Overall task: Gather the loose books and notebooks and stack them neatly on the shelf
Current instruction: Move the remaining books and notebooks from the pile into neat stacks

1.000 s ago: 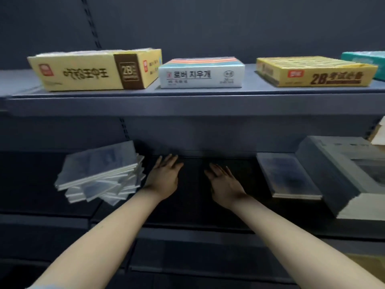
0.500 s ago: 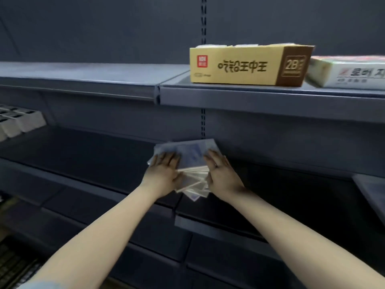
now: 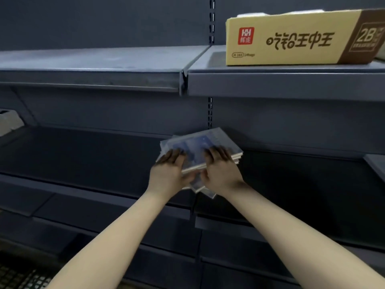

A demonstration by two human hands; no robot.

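Note:
A messy stack of thin blue-grey notebooks [image 3: 201, 140] lies fanned out on the dark middle shelf [image 3: 87, 155], just below the slotted upright. My left hand [image 3: 167, 174] holds the stack's left side, fingers on the top cover and thumb at the front edge. On the right side my right hand [image 3: 221, 171] grips it the same way. A corner of the lower notebooks [image 3: 205, 190] pokes out beneath my wrists, over the shelf's front edge.
The upper shelf [image 3: 270, 84] carries a yellow pencil carton [image 3: 291, 40] at the right. A pale box [image 3: 9, 122] sits at the far left of the middle shelf. Another shelf panel's corner [image 3: 376, 165] shows at the right edge. Lower shelves run below.
The view has swung left, away from the books on the right. Both hands went from the bare shelf onto the notebook stack, which has shifted slightly right under them.

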